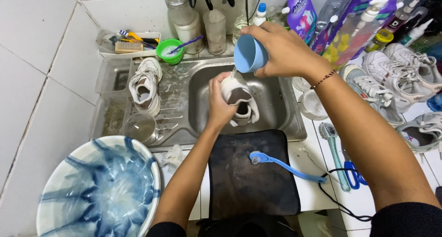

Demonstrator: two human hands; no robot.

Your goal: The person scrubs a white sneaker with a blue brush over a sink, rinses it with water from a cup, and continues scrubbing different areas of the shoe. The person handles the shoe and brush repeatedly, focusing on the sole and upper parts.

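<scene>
currently the white shoe [239, 99] is held over the steel sink [202, 122], heel opening facing the camera. left hand [218, 101] fingers are wrapped tight around its side. right hand [285, 50] grips a light blue cup [250, 53], tipped toward the shoe, a thin stream of water running onto it. a dark mat [251, 177] lies just in front of the sink with a blue brush [285, 165] on it. second white shoe [146, 84] rests on the draining board. blue-and-white basin [99, 191] sits at lower left. more shoes [400, 80] lie at right.
</scene>
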